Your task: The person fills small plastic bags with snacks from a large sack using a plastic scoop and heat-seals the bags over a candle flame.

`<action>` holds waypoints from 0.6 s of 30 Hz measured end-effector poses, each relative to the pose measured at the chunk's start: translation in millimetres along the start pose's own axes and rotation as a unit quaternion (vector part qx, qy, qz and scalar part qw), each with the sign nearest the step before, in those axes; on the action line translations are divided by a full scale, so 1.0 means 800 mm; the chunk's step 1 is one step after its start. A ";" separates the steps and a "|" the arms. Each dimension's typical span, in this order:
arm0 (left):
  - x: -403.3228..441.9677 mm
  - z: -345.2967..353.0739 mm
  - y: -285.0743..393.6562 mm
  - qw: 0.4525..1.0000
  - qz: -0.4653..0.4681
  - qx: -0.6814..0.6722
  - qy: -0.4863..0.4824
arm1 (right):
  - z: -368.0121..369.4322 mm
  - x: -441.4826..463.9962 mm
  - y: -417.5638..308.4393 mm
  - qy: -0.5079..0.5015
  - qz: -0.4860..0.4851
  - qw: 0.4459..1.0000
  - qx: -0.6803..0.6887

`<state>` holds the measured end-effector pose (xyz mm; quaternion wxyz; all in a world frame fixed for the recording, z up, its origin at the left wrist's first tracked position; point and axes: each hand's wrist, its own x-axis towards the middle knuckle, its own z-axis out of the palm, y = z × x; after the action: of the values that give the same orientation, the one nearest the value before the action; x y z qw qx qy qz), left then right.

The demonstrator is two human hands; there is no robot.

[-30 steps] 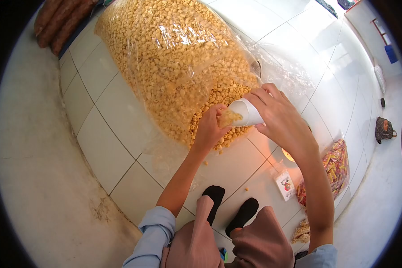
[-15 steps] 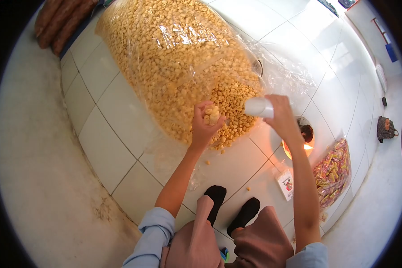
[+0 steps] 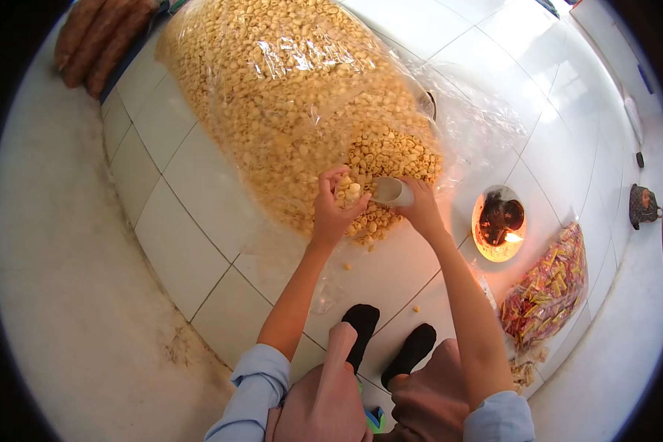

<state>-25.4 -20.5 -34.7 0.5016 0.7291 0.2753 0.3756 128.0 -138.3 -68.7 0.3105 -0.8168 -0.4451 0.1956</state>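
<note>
A huge clear plastic bag point(image 3: 272, 110) full of yellow, ring-like snack pieces lies on the floor, with loose pieces point(image 3: 390, 156) showing at its open end. My left hand point(image 3: 337, 210) is wrapped round a small clear bag point(image 3: 348, 190) of the same pieces, held upright by the large bag's mouth. In my right hand point(image 3: 420, 210) is a white cup point(image 3: 393, 191), tilted with its opening toward my left hand, low over the loose pieces. Whether the cup holds any pieces is hard to tell.
A plate point(image 3: 497, 250) with a dark object and a small flame stands to the right. Near it lies a bag of colourful packets point(image 3: 545, 287). Long brown packages point(image 3: 103, 44) rest at the upper left. My feet in black socks point(image 3: 409, 353) are below.
The cup has gone from pouring at the small bag, away to the right, then back down to the loose pieces. My left hand keeps the small bag nearly still. The flame plate has come into full view.
</note>
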 end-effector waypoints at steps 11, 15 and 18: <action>0.006 0.002 0.005 0.995 -0.081 0.000 -0.058 | -0.154 0.004 -0.101 0.033 -0.032 0.995 0.084; 0.012 0.008 -0.008 0.998 -0.016 0.031 -0.048 | -0.183 0.008 -0.148 0.013 -0.149 0.989 -0.023; 0.017 0.009 -0.005 0.999 -0.012 0.024 -0.043 | -0.182 0.010 -0.167 -0.003 -0.193 0.978 -0.074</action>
<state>-11.8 -12.7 -36.1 0.4997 0.7531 0.2709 0.3313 137.7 -124.9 128.4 0.2796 -0.7360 -0.6083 0.1008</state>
